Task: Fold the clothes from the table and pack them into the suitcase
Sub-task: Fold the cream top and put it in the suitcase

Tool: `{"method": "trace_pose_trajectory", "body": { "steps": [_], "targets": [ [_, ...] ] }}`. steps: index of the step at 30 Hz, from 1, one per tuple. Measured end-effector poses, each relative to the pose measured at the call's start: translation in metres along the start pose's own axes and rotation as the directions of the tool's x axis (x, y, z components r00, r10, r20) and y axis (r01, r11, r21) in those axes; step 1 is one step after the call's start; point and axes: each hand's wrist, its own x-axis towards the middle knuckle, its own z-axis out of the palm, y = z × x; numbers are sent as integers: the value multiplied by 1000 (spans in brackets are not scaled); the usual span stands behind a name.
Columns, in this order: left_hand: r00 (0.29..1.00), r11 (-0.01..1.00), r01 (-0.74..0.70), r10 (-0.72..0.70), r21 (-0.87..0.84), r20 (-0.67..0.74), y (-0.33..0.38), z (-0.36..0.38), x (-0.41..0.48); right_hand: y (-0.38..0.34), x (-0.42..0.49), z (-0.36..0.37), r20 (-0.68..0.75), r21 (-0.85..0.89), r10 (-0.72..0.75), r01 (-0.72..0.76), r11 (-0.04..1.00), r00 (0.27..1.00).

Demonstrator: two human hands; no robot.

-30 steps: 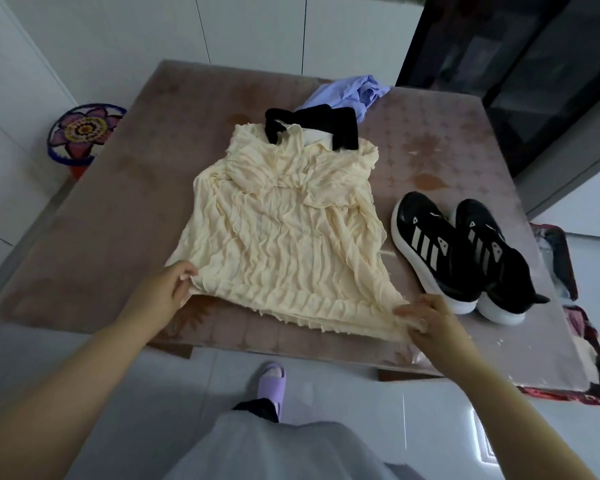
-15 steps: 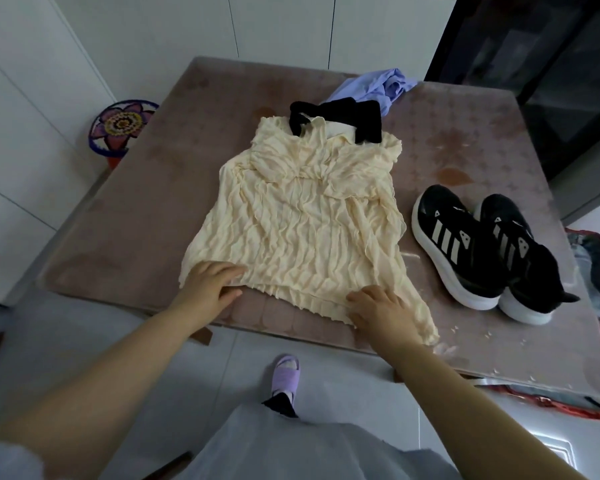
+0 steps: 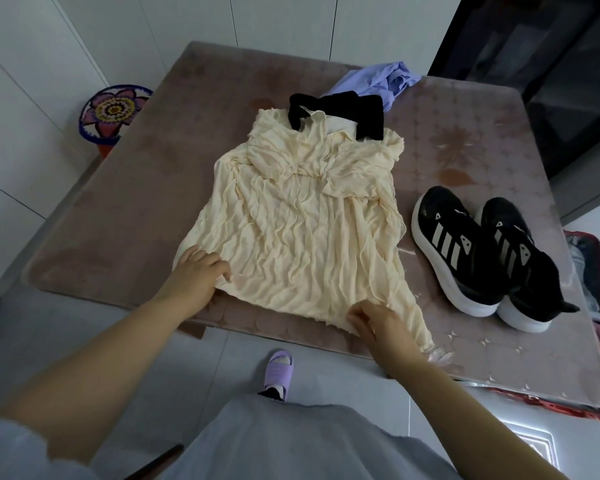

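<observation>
As left hand (image 3: pixel 201 273), right hand (image 3: pixel 378 323) grip top (image 3: pixel 302 230); suitcase (image 3: pixel 589 236) holds clothes (image 3: pixel 581 268)

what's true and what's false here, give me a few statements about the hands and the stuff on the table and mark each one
1. Both the left hand and the right hand are on the near hem of the cream top. True.
2. The black sneakers sit to the left of the cream top. False: they sit to its right, side by side.
3. A lilac garment lies at the far side of the table, just beyond a black garment. True.
4. The cream top is already folded into a small square. False: it lies spread out on the table.
</observation>
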Motion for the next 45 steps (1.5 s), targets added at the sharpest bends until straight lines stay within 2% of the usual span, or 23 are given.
{"method": "trace_pose_trajectory", "body": {
  "steps": [3, 6, 9, 12, 16, 19, 21, 24, 26, 28, 32, 37, 41, 45],
  "targets": [
    [999, 983, 35, -36, -178, -4, -14, -3, -13, 7, -7, 4, 29, -47, -19, 20, 999, 999],
    [990, 956, 132, -141, -263, -18, -19, -4, -26, 7, -11, 8, 5, -171, -88, 88, 981, 996],
    [974, 951, 210, -223, -228, -34, -19, -6, -33, 11, -14, 13, 15, -320, -148, 145, 936, 989],
    [971, 954, 225, -236, -199, -31, -19, -6, -39, 19, -14, 13, 19, -334, -180, 176, 926, 983],
    [954, 939, 298, -289, -174, 77, -26, -8, -41, 21, -4, 6, -37, -337, -290, 261, 904, 956],
    [946, 930, 310, -282, -197, 159, -32, -17, -34, 21, 6, -6, -31, -295, -244, 224, 929, 969],
    [919, 907, 374, -335, -195, 208, -38, -26, -28, 26, 7, -16, 10, -311, -186, 180, 933, 983],
    [892, 886, 425, -376, -184, 252, -45, -41, -17, 31, 2, -33, 36, -334, -139, 143, 932, 990],
    [888, 875, 432, -371, -219, 272, -45, -54, -5, 28, 5, -46, 18, -289, -80, 82, 954, 997],
    [895, 839, 438, -371, -323, 250, -46, -65, 13, 21, 16, -64, 2, -197, 34, -33, 980, 999],
    [884, 676, 461, -403, -575, 236, -56, -85, 56, 6, 47, -105, 57, -120, 108, -101, 988, 992],
    [867, 592, 497, -374, -635, 329, -69, -100, 117, -9, 87, -143, 27, -167, 110, -104, 980, 993],
    [829, 618, 551, -328, -561, 452, -88, -107, 161, -14, 125, -166, 35, -247, 120, -108, 963, 992],
    [830, 616, 551, -337, -563, 444, -108, -118, 206, -19, 164, -187, -91, -261, 104, -125, 957, 990]
  ]
}}
